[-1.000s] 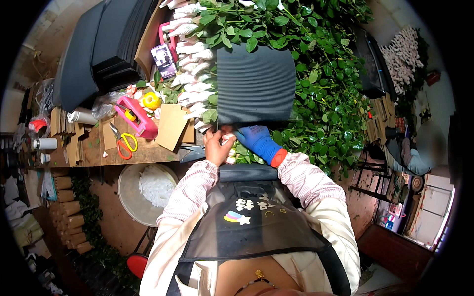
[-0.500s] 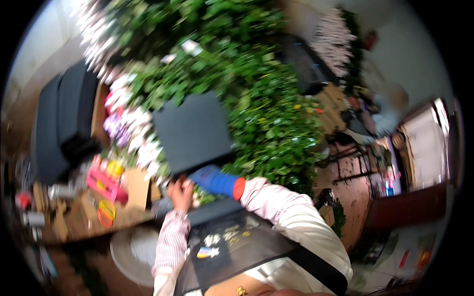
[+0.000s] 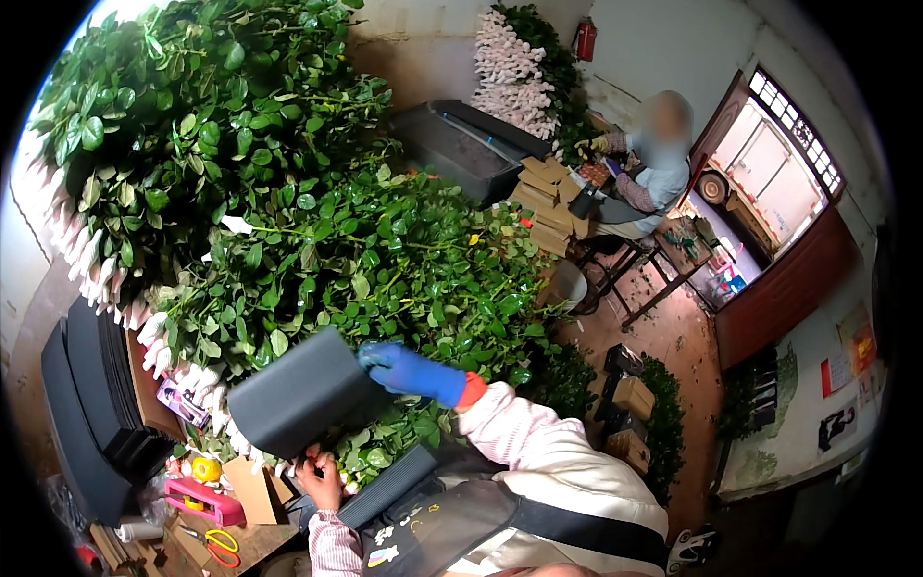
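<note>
The right hand (image 3: 409,370), wearing a blue glove, is gripping the upper right edge of a dark grey sheet (image 3: 303,394), its fingers curling over the rim. The bare left hand (image 3: 322,478) is pinching the sheet's lower edge. The sheet is hanging tilted in front of the leafy green stems (image 3: 385,260), above the tabletop (image 3: 255,539) with yellow-handled scissors (image 3: 219,546).

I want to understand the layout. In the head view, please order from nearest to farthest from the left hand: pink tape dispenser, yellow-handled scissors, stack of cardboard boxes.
From the bare left hand:
1. Pink tape dispenser, just left.
2. Yellow-handled scissors, lower left.
3. Stack of cardboard boxes, far upper right.
</note>
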Demonstrator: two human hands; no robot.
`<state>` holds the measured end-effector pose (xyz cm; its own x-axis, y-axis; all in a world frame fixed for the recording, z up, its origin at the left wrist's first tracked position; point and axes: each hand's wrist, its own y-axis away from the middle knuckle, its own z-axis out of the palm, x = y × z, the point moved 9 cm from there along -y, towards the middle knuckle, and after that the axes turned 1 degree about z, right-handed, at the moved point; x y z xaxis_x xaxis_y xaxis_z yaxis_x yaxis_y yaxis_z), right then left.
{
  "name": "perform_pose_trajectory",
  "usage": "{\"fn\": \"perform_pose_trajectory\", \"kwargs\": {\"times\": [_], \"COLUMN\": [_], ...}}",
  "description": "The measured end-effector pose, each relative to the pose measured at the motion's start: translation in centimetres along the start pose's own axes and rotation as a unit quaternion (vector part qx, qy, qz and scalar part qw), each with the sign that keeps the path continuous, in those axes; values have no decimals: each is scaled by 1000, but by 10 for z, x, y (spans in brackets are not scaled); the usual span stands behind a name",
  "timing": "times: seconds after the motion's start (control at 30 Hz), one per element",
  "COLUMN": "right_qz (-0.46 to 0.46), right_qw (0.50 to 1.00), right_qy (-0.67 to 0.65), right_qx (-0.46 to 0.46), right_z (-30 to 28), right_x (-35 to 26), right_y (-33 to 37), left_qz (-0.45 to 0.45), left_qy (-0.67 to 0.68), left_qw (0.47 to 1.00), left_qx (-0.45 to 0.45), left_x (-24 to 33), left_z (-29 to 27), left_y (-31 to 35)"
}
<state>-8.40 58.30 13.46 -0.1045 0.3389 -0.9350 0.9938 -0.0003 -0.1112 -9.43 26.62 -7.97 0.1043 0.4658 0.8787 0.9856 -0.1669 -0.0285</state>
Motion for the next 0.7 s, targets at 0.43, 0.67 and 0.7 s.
{"fn": "perform_pose_trajectory", "kwargs": {"times": [0.43,0.67,0.7], "right_qz": [-4,-66,-51], "right_qw": [748,738,740], "right_qy": [514,542,512], "right_qx": [-421,-397,-433], "right_z": [150,169,160], "right_x": [64,77,60], "right_y": [63,60,59], "left_qz": [-32,408,367], "left_qy": [-213,-293,-273], "left_qw": [948,840,860], "left_qx": [-234,-205,-227], "left_x": [63,178,162], "left_z": [-78,-2,5], "left_y": [3,28,23]}}
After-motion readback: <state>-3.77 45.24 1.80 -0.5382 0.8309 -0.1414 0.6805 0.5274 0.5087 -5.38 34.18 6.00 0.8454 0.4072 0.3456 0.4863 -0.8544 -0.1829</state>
